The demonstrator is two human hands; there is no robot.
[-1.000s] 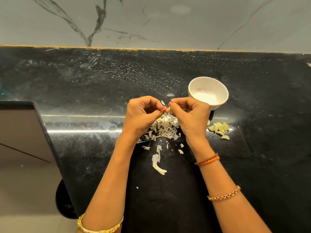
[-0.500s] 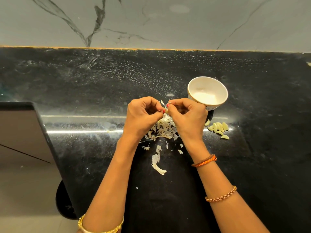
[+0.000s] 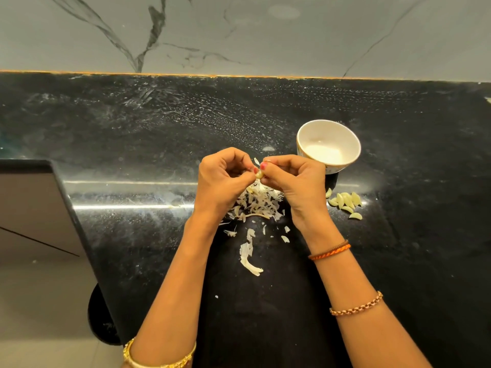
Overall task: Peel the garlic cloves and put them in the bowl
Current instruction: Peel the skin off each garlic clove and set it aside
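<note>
From the head camera, we are looking down at a black stone counter (image 3: 132,134) with a grey marble wall (image 3: 239,33) behind it. Our left hand (image 3: 225,181) and right hand (image 3: 295,187) are meeting at the fingertips above the counter, both with fingers curled, pinching one small garlic clove (image 3: 259,175) between them. Directly beneath the hands, a heap of papery white skins (image 3: 259,203) is lying on the counter, with a longer strip of peel (image 3: 248,257) nearer to us. A white bowl (image 3: 345,134) is standing just beyond the right hand. Beside that hand, near the bowl, a small cluster of peeled cloves (image 3: 346,201) is resting on the counter, not in the bowl. Bracelets are circling both wrists.
</note>
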